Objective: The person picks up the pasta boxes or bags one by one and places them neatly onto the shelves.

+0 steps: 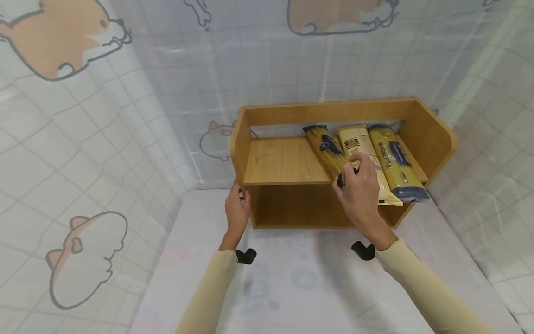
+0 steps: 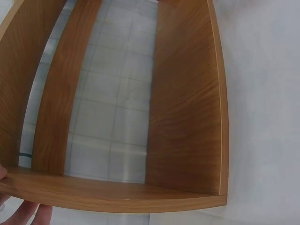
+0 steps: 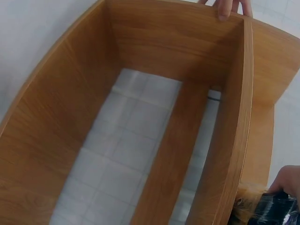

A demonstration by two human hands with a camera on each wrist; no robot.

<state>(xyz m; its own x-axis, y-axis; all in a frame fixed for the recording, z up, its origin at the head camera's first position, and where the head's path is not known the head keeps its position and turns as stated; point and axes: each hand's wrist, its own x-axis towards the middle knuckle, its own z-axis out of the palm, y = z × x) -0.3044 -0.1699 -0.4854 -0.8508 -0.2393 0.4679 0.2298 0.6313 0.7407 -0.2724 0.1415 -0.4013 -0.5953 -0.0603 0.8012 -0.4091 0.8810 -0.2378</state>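
A two-tier wooden shelf (image 1: 288, 160) stands against the wall. My left hand (image 1: 237, 211) grips the edge of its left side panel; in the left wrist view the fingers (image 2: 28, 213) lie on the panel's outer face, with a fingertip on the inner side. My right hand (image 1: 360, 190) pinches the near, dark end of a spaghetti pack (image 1: 323, 141) that slants across the upper tier. That dark end (image 3: 274, 208) shows beside the board in the right wrist view. Right of it lie a cream-coloured pack (image 1: 360, 141), partly behind my hand, and a yellow-and-blue spaghetti pack (image 1: 390, 160).
The cream and right-hand packs jut past the upper tier's front edge. Beneath is the lower compartment (image 1: 292, 206), with an open back seen in both wrist views. A white patterned cover (image 1: 292, 278) lies in front. Tile-patterned walls (image 1: 83, 153) stand on both sides.
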